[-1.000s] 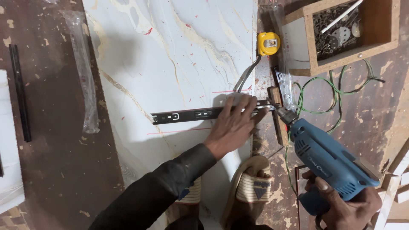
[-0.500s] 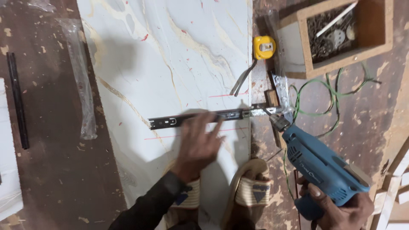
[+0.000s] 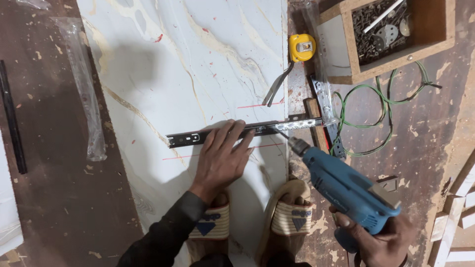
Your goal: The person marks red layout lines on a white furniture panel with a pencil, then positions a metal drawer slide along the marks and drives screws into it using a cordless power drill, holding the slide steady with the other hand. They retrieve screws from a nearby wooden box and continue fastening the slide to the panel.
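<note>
The marbled board (image 3: 198, 64) lies flat under me, running from near to far, and the dark rail (image 3: 247, 131) sits across it with its long axis left to right, the right end overhanging the board's right edge and pointing at the green wire (image 3: 391, 113). It lies just above a red pencil line.

My left hand (image 3: 222, 158) presses flat on the rail's middle, fingers spread and nearly straight, clamping rather than gripping. My right hand (image 3: 381, 237) is wrapped tight around the handle of the blue drill (image 3: 346, 190), whose bit slants up-left to meet the rail just right of my fingertips.

The risks, as I judge them: the bit could skate off the hole and scar the board, since it enters at a slant. It sits close to my fingers, so a slip would reach them. If my palm eases, the rail could twist off its line.

The tape (image 3: 302, 47) lies far right.
</note>
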Action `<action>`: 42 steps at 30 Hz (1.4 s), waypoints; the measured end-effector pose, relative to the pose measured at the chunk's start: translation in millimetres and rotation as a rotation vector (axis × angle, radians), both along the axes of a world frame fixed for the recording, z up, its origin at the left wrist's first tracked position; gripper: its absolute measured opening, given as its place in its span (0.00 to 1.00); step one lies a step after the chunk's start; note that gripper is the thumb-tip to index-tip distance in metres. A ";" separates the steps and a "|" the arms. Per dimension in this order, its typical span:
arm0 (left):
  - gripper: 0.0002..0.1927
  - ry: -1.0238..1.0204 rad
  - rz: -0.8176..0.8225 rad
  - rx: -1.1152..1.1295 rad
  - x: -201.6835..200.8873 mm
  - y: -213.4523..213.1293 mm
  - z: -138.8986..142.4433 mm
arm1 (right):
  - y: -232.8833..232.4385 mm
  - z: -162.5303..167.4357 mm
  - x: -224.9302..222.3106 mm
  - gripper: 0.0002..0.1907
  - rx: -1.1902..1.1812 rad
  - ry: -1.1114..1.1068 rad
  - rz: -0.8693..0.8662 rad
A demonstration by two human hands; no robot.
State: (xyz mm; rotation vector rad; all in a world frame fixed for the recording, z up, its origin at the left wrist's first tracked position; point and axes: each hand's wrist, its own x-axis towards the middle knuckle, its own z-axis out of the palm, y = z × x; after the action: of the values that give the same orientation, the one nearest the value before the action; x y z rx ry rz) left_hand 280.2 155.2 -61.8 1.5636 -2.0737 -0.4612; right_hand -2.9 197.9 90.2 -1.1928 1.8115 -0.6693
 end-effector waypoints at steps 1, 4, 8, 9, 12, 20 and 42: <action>0.18 -0.008 -0.004 -0.005 2.9 0.7 -1.6 | -0.9 -0.3 0.0 0.31 -0.026 0.021 0.041; 0.15 -0.013 -0.045 -0.025 9.0 0.5 -7.1 | -4.9 -3.9 3.4 0.36 -0.105 0.062 0.152; 0.15 -0.002 -0.074 -0.045 13.5 -0.1 -11.0 | -10.0 -5.9 10.7 0.38 -0.073 0.103 0.211; 0.15 0.018 -0.079 -0.039 14.5 -0.4 -11.6 | -10.9 -4.9 12.4 0.39 -0.037 0.134 0.195; 0.16 0.053 -0.080 -0.022 16.0 -0.8 -12.9 | -14.6 -3.5 17.8 0.41 -0.024 0.176 0.229; 0.16 0.128 -0.068 0.029 15.3 -0.9 -14.1 | -16.3 -1.8 20.3 0.42 0.016 0.259 0.245; 0.20 0.166 -0.088 0.053 14.6 1.5 -11.0 | -156.5 50.1 101.4 0.47 0.991 0.950 1.648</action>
State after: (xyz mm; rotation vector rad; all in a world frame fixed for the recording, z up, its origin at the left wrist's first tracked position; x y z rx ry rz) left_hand 294.8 156.7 -72.8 1.4159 -2.0236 -0.6599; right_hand 98.5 41.4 140.3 -1.7268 0.7903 1.6938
